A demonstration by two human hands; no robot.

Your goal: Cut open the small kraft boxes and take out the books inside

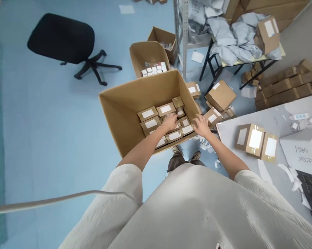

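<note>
Head view: large carton point(145, 98) looks part-filled; labelled boxes point(151, 123) sit inside, below its rim. Your left hand point(170, 121) is over them, right hand point(202, 127) at the rim; can't tell either grip. Two taped boxes point(255, 141) lie outside on the table point(266, 118).

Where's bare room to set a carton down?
Free: blue floor between the black swivel chair and big open brown cardboard box; grey tabletop strip left of two taped brown cartons.
Crowded: inside the box, packed with white-labelled cartons; yellow-topped folding table, heaped with grey plastic mailers.
</note>
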